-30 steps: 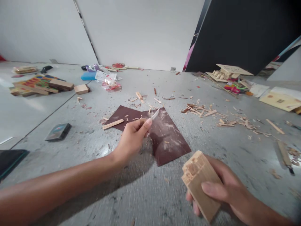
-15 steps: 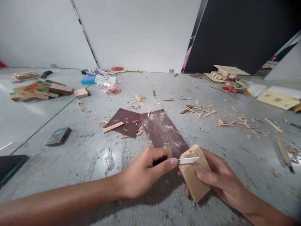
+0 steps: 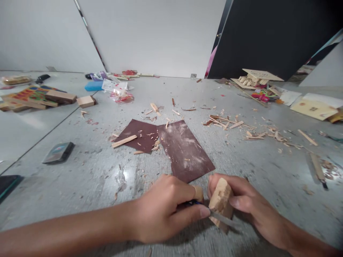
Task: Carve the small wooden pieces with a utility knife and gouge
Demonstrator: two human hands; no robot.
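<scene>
My left hand [image 3: 171,210] is closed around the handle of a knife [image 3: 223,218], its thumb lying along the base of the blade. A bandage-coloured wrap shows on one of its fingers. The blade, blurred by motion, crosses the near end of a pale wooden block [image 3: 222,196]. My right hand [image 3: 243,200] grips that block from the right, with thumb and fingers on either side. The block's upturned face is rough and chipped. Just beyond the hands lie a dusty brown sheet of sandpaper [image 3: 187,150] and a second sandpaper piece [image 3: 140,137] with shavings on it.
Wood shavings [image 3: 222,122] are scattered on the grey floor. At left are a dark-edged box [image 3: 58,152], a small wood block [image 3: 85,101] and colourful boards [image 3: 29,96]. A wooden-handled tool [image 3: 317,167] lies at right. White panels [image 3: 155,35] stand behind.
The wooden block has been tilted so its chipped edge faces up. The knife has moved down and right across it, and both hands sit slightly lower. The view has shifted a little.
</scene>
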